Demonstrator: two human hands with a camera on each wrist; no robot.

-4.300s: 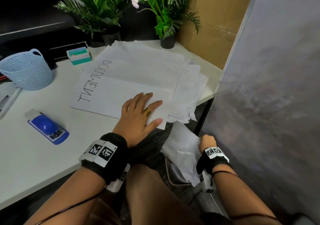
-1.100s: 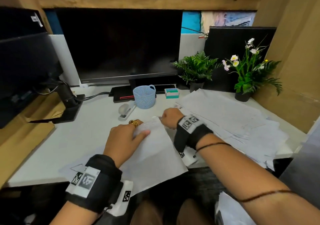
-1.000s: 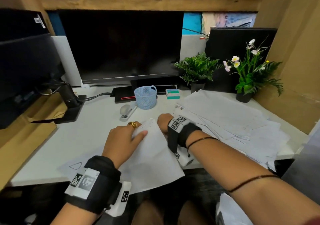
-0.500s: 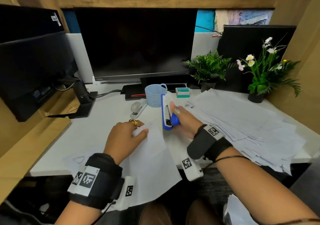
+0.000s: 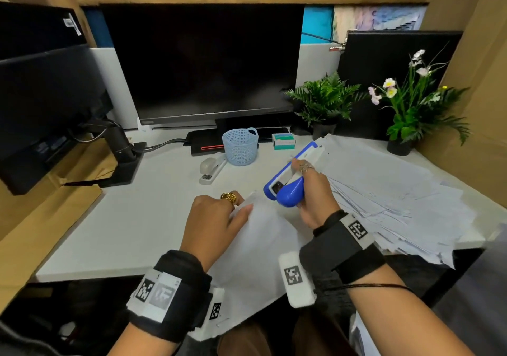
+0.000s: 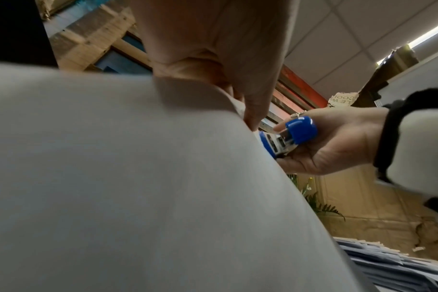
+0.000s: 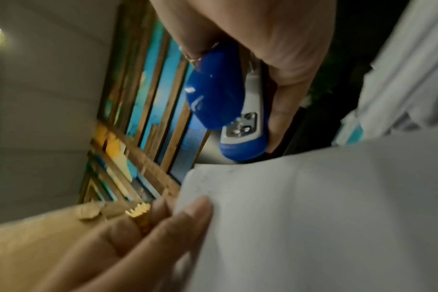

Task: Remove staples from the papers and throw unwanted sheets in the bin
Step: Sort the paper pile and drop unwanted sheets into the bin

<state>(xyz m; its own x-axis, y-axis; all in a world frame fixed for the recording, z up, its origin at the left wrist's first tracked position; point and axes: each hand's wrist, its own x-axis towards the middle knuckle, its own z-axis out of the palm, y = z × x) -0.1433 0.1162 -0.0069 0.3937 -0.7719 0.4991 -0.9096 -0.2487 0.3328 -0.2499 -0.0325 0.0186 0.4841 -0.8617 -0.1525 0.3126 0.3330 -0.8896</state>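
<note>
Pinched stapled sheets with left hand, gripped blue staple remover in right hand, ready to bite the corner.

A white desk is being used to hold many things. A blue basket, a grey stapler, a small green box, two potted plants and a monitor stand are being carried on it. A big spread of papers is being held on its right side.

White desk in wood-panelled cubicle, dark monitor.
</note>
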